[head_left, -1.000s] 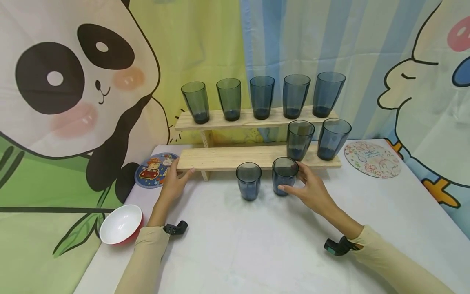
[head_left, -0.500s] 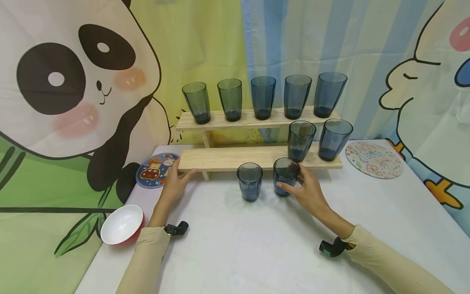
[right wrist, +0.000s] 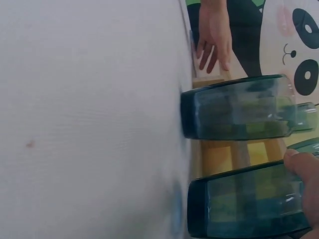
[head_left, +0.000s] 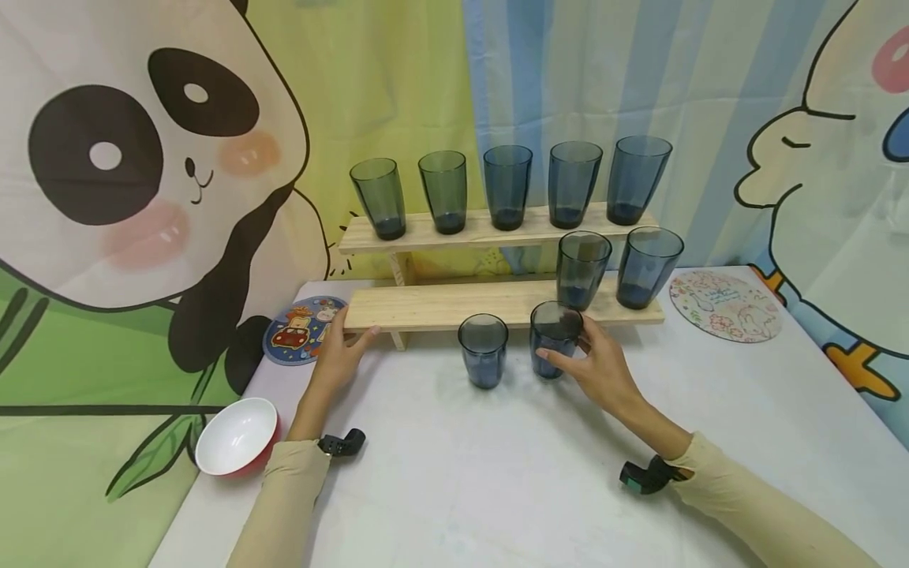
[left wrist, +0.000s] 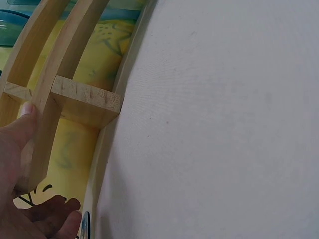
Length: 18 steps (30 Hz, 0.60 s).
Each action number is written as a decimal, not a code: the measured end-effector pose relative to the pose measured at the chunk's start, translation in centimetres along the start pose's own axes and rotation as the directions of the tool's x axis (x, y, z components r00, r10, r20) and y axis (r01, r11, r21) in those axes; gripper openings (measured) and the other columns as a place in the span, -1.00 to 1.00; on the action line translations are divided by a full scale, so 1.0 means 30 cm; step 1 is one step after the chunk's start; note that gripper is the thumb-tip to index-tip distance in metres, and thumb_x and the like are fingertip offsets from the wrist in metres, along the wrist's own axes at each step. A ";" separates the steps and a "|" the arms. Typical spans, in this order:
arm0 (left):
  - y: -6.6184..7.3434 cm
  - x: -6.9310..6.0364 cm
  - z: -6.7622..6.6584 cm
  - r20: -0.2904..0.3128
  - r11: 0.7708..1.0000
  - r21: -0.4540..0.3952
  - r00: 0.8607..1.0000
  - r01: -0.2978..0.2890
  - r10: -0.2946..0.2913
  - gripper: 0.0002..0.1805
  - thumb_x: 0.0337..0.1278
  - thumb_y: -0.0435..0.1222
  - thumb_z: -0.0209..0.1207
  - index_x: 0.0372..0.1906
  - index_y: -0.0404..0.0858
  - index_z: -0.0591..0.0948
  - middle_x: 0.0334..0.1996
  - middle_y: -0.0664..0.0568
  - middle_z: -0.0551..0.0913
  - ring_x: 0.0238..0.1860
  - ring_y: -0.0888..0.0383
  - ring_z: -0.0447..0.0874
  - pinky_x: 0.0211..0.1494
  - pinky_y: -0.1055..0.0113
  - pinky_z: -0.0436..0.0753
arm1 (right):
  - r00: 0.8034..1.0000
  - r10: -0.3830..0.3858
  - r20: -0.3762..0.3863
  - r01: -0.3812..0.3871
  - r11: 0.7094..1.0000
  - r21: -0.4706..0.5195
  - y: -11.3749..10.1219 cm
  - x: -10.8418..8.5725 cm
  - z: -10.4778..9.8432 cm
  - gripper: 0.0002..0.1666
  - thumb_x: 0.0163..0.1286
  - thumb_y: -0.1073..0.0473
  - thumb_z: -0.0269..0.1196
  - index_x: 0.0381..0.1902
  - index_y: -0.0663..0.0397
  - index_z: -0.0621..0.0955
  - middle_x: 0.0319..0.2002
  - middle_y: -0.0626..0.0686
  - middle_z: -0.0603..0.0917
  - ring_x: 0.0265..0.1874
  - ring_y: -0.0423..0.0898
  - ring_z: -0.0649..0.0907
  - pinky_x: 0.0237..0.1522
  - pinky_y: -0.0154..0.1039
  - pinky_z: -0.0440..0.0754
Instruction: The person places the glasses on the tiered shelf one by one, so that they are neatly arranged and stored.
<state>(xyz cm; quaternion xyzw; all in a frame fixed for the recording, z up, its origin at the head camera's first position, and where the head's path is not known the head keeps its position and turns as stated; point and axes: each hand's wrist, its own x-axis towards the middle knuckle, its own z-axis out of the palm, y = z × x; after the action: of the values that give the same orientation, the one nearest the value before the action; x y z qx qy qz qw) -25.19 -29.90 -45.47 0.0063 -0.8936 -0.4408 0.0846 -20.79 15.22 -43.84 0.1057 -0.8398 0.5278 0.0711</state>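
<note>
My right hand (head_left: 604, 367) grips a blue-grey drinking glass (head_left: 555, 339), thumb at the front and fingers round the far right side. In the right wrist view that glass (right wrist: 244, 201) looks slightly off the tablecloth. A matching glass (head_left: 483, 351) stands upright on the table to its left. At the left end of the two-tier wooden shelf (head_left: 433, 306), my left hand (head_left: 335, 359) holds the lower plank, thumb on its front edge. Two glasses, one of them a dark glass (head_left: 581, 272), stand on the lower tier's right part. Several more, including a middle glass (head_left: 507, 189), line the upper tier.
A white bowl with a red outside (head_left: 237, 436) sits at the table's left edge. One round patterned mat (head_left: 291, 331) lies beside the shelf's left end, another floral mat (head_left: 724, 306) beyond its right end. A printed curtain (head_left: 398, 79) hangs behind.
The right hand keeps its hold; its glass has shifted very slightly up and right in the head view. My left hand stays on the shelf's end.
</note>
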 end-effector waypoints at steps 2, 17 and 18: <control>0.001 0.000 -0.001 -0.002 1.000 0.005 1.000 0.002 -0.002 0.00 0.46 0.10 0.26 0.71 -0.22 0.01 0.58 -0.39 0.17 0.57 -0.32 0.24 0.59 -0.15 0.34 | 1.000 0.003 -0.003 -0.003 1.000 -0.023 -0.020 0.003 -0.011 -0.03 0.31 -0.18 0.53 0.50 0.12 0.42 0.38 0.26 0.54 0.37 0.24 0.57 0.43 0.13 0.52; -0.007 0.007 0.004 0.003 1.000 -0.014 1.000 -0.019 0.019 0.00 0.46 0.09 0.26 0.70 -0.25 0.02 0.59 -0.38 0.16 0.56 -0.31 0.27 0.55 -0.09 0.43 | 0.999 -0.035 -0.041 0.032 0.997 -0.071 -0.210 0.122 -0.029 -0.24 0.26 -0.31 0.52 0.17 0.04 0.53 -0.15 0.09 0.62 -0.10 0.06 0.62 -0.08 -0.01 0.56; -0.007 0.008 0.005 0.003 1.000 -0.013 1.000 -0.023 0.023 -0.01 0.46 0.09 0.26 0.70 -0.25 0.03 0.58 -0.38 0.17 0.56 -0.31 0.28 0.54 -0.09 0.44 | 0.998 -0.035 -0.043 0.031 0.997 -0.075 -0.218 0.131 -0.025 -0.24 0.26 -0.30 0.52 0.15 0.05 0.52 -0.20 0.13 0.58 -0.17 0.08 0.56 -0.15 -0.01 0.48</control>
<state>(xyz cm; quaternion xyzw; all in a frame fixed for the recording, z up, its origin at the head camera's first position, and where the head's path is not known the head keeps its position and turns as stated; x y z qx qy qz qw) -25.46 -29.94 -45.69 -0.0050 -0.8909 -0.4455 0.0881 -22.92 12.75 -36.91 0.1051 -0.8552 0.4971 0.1023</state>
